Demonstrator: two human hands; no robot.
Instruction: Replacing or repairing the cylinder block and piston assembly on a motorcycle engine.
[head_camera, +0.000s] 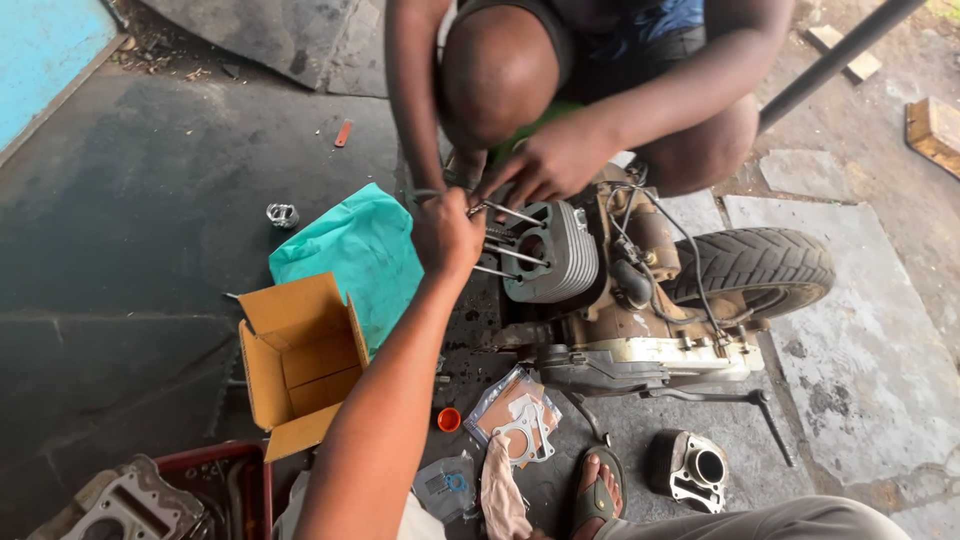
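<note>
My left hand (447, 235) reaches out from the bottom of the view, fingers closed around a thin metal tool at the ends of the long studs (508, 254). The studs stick out of a grey finned cylinder (556, 255) on a small scooter engine (640, 310) lying on the ground. Another person squats opposite. One of their hands (548, 160) rests on the top of the cylinder, touching mine, and their other arm (418, 100) comes down beside it. My right hand is out of view.
A teal cloth (360, 250) and an open cardboard box (300, 360) lie to the left. A gasket packet (515, 412), an orange cap (449, 419), a rag (500, 490), my sandalled foot (597, 490) and a metal engine part (692, 466) lie near me. The tyre (755, 265) is on the right.
</note>
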